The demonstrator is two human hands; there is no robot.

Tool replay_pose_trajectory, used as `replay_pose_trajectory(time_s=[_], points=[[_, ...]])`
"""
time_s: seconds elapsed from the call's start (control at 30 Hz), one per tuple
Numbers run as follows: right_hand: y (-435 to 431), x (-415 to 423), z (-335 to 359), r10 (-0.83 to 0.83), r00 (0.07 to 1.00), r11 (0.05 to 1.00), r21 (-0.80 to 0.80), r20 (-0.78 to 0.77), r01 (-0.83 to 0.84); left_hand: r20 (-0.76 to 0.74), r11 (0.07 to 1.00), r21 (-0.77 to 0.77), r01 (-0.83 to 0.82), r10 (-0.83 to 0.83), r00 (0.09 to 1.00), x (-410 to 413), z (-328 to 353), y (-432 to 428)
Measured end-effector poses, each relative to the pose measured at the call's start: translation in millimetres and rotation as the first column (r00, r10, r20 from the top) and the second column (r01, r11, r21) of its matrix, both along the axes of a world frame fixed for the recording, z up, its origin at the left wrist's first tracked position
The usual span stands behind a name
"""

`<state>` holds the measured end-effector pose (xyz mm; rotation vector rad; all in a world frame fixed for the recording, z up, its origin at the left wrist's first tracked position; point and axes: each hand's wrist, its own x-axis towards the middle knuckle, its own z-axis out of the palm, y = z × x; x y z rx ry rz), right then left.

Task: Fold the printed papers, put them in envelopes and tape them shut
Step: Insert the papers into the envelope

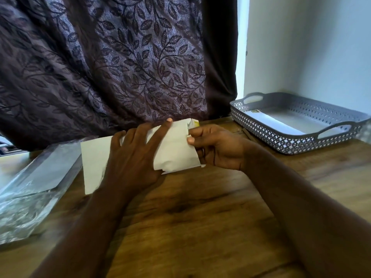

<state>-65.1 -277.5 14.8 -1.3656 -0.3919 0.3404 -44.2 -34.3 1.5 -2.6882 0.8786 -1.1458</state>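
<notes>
From the head view, the left hand (132,157) lies flat with its fingers (160,133) spread and straight, pressing down on white sheets on the wooden table (190,217). Beyond those fingertips, the right hand (218,149) pinches the edge of the folded printed paper (176,149) between thumb and curled fingers; a yellow printed corner shows just above the thumb. Under the left palm a plain white piece sticks out, probably the envelope (94,163), though I cannot tell whether the paper is partly inside it.

I judge this letter folded and being inserted; taping is still to come, and no tape is in sight.

Well beyond the right knuckles, a grey perforated basket (301,145) holds at least one flat white envelope (281,121). Outside the left wrist lies a clear plastic packet (30,187), its contents unclear.
</notes>
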Motion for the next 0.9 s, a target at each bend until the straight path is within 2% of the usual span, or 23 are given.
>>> replay_pose_trajectory(time_s=[0.17,0.27,0.33,0.4,0.43,0.5,0.57,0.63,0.67,0.73,0.9], points=[[-16,7,-1,-0.143,0.99,0.967,0.213,0.008,0.138,-0.035,0.998,-0.041,-0.039,0.038,0.999,5,-4,5],[-22,16,-8,-0.377,0.926,0.884,0.295,-0.011,0.363,-0.068,0.994,-0.077,-0.08,0.075,0.995,10,-5,13],[-25,22,-16,-0.539,0.841,0.834,0.174,0.05,0.524,-0.114,0.99,-0.092,-0.11,0.099,0.989,16,-7,19],[-22,27,-26,-0.607,0.762,0.769,-0.078,0.226,0.635,-0.136,0.988,-0.084,-0.133,0.121,0.983,20,-10,24],[-19,29,-30,-0.584,0.731,0.705,-0.227,0.352,0.672,-0.139,0.986,-0.083,-0.142,0.13,0.982,21,-11,26],[-10,32,-37,-0.399,0.716,0.512,-0.508,0.574,0.693,-0.148,0.984,-0.088,-0.152,0.138,0.979,23,-13,28],[-4,37,-42,-0.195,0.779,0.276,-0.729,0.596,0.626,-0.167,0.984,-0.09,-0.156,0.139,0.976,25,-13,30],[-2,41,-46,-0.084,0.836,0.058,-0.835,0.543,0.548,-0.193,0.984,-0.074,-0.162,0.146,0.97,27,-14,31],[-2,41,-47,-0.068,0.849,0.012,-0.85,0.525,0.527,-0.204,0.985,-0.069,-0.16,0.144,0.968,28,-15,31],[-3,44,-48,-0.05,0.856,0.001,-0.857,0.514,0.515,-0.208,0.986,-0.065,-0.156,0.139,0.968,28,-16,31],[-7,43,-44,-0.053,0.853,0.072,-0.85,0.52,0.523,-0.215,0.984,-0.071,-0.163,0.145,0.966,31,-18,33]])
